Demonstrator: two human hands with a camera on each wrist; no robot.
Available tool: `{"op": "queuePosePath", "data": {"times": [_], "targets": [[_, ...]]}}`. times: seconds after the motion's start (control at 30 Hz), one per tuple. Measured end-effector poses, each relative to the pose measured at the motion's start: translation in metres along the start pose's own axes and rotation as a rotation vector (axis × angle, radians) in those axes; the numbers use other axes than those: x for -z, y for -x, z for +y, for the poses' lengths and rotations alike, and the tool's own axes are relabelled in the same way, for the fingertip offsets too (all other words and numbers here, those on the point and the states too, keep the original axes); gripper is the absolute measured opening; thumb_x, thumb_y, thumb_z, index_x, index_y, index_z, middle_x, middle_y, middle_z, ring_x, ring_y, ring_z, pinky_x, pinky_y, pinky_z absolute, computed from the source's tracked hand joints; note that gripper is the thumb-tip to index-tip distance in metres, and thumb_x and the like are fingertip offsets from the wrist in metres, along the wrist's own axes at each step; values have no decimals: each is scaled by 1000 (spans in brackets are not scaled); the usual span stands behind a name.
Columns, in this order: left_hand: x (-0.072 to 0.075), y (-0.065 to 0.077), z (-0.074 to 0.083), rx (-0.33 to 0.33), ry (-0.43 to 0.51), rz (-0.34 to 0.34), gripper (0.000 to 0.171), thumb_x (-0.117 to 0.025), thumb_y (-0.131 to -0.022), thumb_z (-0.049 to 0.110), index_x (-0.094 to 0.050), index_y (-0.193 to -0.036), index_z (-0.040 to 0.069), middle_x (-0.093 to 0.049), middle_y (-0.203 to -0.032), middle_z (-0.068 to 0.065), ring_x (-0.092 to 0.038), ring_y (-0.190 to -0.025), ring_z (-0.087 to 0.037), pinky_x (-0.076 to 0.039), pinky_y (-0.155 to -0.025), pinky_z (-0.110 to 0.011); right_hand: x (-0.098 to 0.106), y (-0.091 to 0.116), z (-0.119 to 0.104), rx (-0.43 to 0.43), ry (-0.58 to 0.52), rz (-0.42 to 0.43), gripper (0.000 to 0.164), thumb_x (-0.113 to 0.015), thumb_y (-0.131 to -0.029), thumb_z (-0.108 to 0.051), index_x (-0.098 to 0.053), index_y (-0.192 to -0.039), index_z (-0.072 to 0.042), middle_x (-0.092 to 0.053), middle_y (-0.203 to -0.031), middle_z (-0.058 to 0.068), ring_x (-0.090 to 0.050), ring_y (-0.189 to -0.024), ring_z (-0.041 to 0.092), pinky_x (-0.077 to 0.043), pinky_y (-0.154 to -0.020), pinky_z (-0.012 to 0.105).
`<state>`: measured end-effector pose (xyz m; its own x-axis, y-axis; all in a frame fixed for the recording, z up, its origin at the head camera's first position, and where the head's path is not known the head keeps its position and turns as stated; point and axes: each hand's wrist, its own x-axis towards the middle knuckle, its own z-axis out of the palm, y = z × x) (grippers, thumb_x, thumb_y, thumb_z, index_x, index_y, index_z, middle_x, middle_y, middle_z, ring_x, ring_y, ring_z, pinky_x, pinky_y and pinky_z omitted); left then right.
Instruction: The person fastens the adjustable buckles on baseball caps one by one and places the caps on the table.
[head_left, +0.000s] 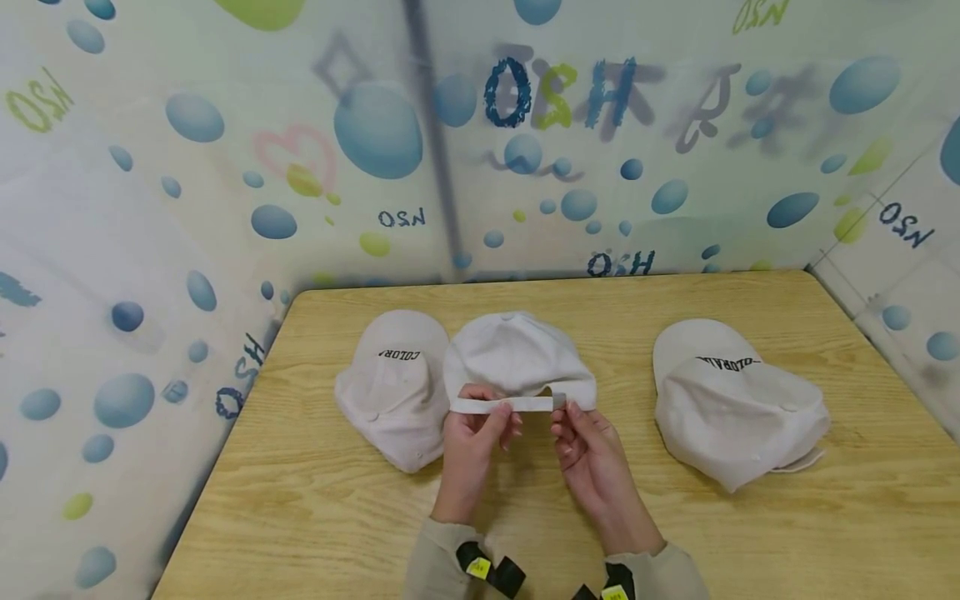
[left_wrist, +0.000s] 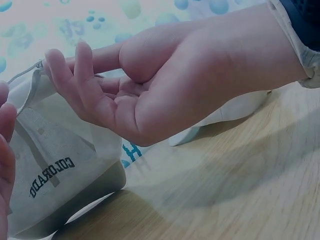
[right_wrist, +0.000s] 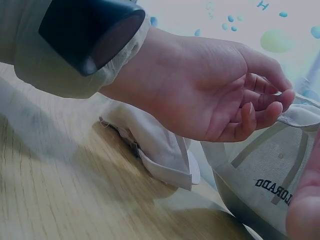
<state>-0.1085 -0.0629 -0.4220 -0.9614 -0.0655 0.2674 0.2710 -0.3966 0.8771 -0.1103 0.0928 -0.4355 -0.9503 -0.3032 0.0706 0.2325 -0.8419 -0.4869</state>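
In the head view a white baseball cap (head_left: 517,354) stands at the middle of the table with its back strap (head_left: 528,405) toward me. My left hand (head_left: 478,429) pinches the strap near its left part, between thumb and fingers. At the strap's right end, by a grey metal buckle (head_left: 558,401), my right hand (head_left: 588,462) pinches the band. Both wrist views show the inside of this cap, with COLORADO lettering (left_wrist: 51,177) seen reversed. The left wrist view has my left hand (left_wrist: 135,85) at the cap's rim; the right wrist view shows my right hand (right_wrist: 215,95) likewise.
A second cap (head_left: 393,387) lies just left of the middle one, close against it. Farther right lies a third cap (head_left: 735,404), its strap end sticking out. The wooden table (head_left: 300,517) meets a patterned backdrop (head_left: 525,208) at its far edge.
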Motion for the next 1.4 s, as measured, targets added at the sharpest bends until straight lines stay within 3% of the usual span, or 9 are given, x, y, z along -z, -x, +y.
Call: {"op": "queuePosePath", "data": {"times": [0.23, 0.43, 0.57, 0.67, 0.83, 0.9, 1.13, 1.23, 1.4], "targets": [[0, 0, 0, -6, -2, 3, 15, -56, -85, 1, -42, -88, 5, -59, -68, -10, -55, -56, -22, -39, -44, -24, 0, 0, 1, 11, 28, 36, 27, -39, -96, -7, -65, -90, -6, -67, -83, 4, -62, -72, 8, -45, -52, 14], [2, -1, -6, -36, -27, -10, 16, -57, -86, 7, -42, -90, 3, -60, -69, -10, -53, -56, -29, -38, -42, -26, -2, 0, 2, 39, 117, 133, 20, -46, -93, -8, -65, -87, -9, -67, -80, 2, -63, -71, 7, -43, -50, 14], [7, -2, -20, -96, -98, -60, 11, -54, -88, 7, -47, -96, 4, -60, -72, -9, -54, -56, -24, -37, -40, -26, -4, 0, 3, 46, 148, 177, 17, -49, -92, -8, -65, -87, -10, -67, -80, 2, -63, -70, 7, -43, -49, 14], [7, -1, -23, -75, -176, -68, 11, -54, -89, 11, -52, -98, 4, -61, -74, -11, -55, -56, -20, -37, -39, -27, -4, 0, 4, 53, 165, 187, 17, -49, -91, -7, -65, -86, -10, -67, -80, 2, -63, -70, 7, -43, -49, 14], [-5, 1, -8, 89, -240, -14, 21, -62, -85, 22, -58, -94, 3, -62, -77, -18, -57, -61, -23, -41, -43, -30, -3, 1, 7, 78, 200, 176, 19, -48, -91, -6, -66, -86, -9, -67, -80, 2, -63, -71, 8, -44, -49, 15], [-9, 2, -3, 114, -244, 9, 20, -63, -83, 20, -59, -93, 3, -63, -80, -13, -58, -67, -20, -44, -51, -28, -3, 1, 8, 88, 214, 172, 19, -48, -91, -6, -66, -86, -9, -67, -80, 3, -63, -71, 8, -45, -50, 16], [-21, 2, 14, -15, -196, -43, 21, -58, -85, 3, -59, -102, -9, -60, -103, -20, -56, -99, -29, -43, -87, -34, -3, 1, 8, 97, 246, 164, 15, -50, -91, -8, -65, -88, -7, -66, -83, 4, -63, -73, 11, -47, -53, 18], [-24, 2, 15, -11, -200, -37, 23, -59, -84, 3, -58, -103, -10, -59, -104, -21, -55, -101, -29, -43, -87, -33, -3, 1, 8, 108, 273, 162, 13, -51, -90, -9, -64, -89, -7, -66, -84, 5, -63, -75, 12, -47, -54, 18], [-28, 4, 16, 31, -271, 52, 19, -61, -84, 7, -60, -99, -5, -61, -100, -13, -57, -95, -22, -45, -84, -31, -5, 1, 11, 142, 365, 223, 9, -58, -86, -8, -66, -88, -6, -67, -82, 6, -64, -74, 13, -49, -54, 20]]}}
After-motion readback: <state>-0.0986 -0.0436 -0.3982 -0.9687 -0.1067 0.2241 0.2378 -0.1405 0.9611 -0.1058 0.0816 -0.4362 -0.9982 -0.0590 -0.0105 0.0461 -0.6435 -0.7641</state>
